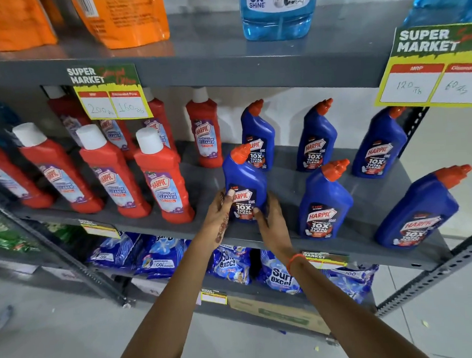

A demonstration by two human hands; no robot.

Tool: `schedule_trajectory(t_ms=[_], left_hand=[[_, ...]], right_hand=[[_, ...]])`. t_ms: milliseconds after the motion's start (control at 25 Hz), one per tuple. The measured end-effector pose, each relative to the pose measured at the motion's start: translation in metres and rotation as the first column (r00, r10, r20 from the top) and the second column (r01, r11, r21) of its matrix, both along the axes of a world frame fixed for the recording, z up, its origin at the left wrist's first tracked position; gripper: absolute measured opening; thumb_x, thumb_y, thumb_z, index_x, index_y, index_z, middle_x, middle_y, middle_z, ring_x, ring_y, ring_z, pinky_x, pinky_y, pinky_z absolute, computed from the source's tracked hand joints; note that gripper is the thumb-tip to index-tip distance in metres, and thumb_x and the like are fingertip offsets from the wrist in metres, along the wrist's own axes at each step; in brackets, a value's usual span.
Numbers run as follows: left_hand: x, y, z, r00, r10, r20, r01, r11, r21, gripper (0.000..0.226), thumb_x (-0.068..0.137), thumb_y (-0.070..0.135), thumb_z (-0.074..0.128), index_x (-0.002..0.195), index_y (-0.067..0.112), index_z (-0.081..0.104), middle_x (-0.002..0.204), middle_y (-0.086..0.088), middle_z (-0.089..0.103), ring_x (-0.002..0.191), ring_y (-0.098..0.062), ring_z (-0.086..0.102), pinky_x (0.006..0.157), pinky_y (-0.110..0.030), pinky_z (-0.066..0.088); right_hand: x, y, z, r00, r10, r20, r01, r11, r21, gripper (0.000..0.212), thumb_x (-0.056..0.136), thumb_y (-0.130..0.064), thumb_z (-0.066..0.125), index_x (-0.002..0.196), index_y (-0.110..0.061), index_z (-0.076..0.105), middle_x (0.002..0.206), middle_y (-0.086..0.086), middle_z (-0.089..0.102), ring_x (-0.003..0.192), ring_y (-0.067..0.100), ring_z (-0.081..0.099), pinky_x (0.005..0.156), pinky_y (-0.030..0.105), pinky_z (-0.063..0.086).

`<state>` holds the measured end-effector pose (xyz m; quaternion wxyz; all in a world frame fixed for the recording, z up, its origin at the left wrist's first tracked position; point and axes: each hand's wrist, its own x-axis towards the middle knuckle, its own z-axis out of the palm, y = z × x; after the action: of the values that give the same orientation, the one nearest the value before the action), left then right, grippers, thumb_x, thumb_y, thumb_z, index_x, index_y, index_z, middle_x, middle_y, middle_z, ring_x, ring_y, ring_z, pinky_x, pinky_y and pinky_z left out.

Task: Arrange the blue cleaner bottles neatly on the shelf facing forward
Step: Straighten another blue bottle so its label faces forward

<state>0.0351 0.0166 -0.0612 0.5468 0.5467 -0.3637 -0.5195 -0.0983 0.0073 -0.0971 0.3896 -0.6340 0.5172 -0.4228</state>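
Observation:
Several blue cleaner bottles with red caps stand on the grey middle shelf, labels facing me. The front left blue bottle stands upright at the shelf's front edge. My left hand grips its lower left side and my right hand grips its lower right side. Two more front bottles stand to the right, one in the middle and one at the far right. Three stand behind: back left, back middle, back right.
Red bathroom cleaner bottles fill the shelf's left half, close to the held bottle. Price cards hang from the shelf above. Blue glass cleaner and orange pouches sit on top. Detergent packs lie below.

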Motion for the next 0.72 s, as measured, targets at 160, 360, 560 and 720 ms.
schedule_trajectory(t_ms=[160,360,560,720], left_hand=[[0.003,0.015,-0.006,0.999,0.018,0.037,-0.017,1.000,-0.002,0.009,0.093,0.035,0.046,0.096,0.033,0.055,0.100,0.011,0.064,0.092,-0.002,0.060,0.075,-0.023,0.047],[0.002,0.018,-0.005,0.999,0.025,0.031,-0.024,0.999,-0.021,0.016,0.092,0.036,0.047,0.102,0.026,0.053,0.103,0.004,0.064,0.096,-0.011,0.061,0.076,-0.027,0.049],[-0.001,0.019,-0.001,0.999,0.012,0.041,-0.011,1.000,-0.023,0.009,0.093,0.035,0.045,0.092,0.031,0.053,0.098,0.011,0.062,0.089,-0.003,0.058,0.069,-0.023,0.044],[0.001,0.015,-0.007,0.999,0.009,0.038,-0.007,0.999,-0.040,0.010,0.092,0.038,0.046,0.096,0.031,0.052,0.104,0.002,0.063,0.096,-0.012,0.061,0.081,-0.031,0.049]], right_hand=[[-0.004,0.015,-0.002,0.996,0.035,-0.077,-0.038,0.999,-0.035,0.052,0.092,-0.021,0.053,0.139,-0.013,0.031,0.140,0.010,0.045,0.126,0.023,0.049,0.102,0.042,0.046],[-0.008,0.016,0.000,0.973,0.063,-0.222,-0.076,0.996,-0.054,0.058,0.086,-0.015,0.061,0.136,-0.008,0.034,0.135,0.014,0.045,0.123,0.028,0.050,0.099,0.038,0.044],[-0.008,0.016,0.001,0.964,0.050,-0.260,-0.055,0.998,-0.013,0.058,0.085,-0.015,0.062,0.136,-0.009,0.034,0.134,0.015,0.050,0.118,0.032,0.055,0.094,0.042,0.049],[-0.008,0.016,0.002,0.966,0.038,-0.256,-0.039,0.999,0.001,0.056,0.085,-0.015,0.063,0.134,-0.009,0.035,0.133,0.016,0.050,0.117,0.032,0.056,0.094,0.041,0.048]])
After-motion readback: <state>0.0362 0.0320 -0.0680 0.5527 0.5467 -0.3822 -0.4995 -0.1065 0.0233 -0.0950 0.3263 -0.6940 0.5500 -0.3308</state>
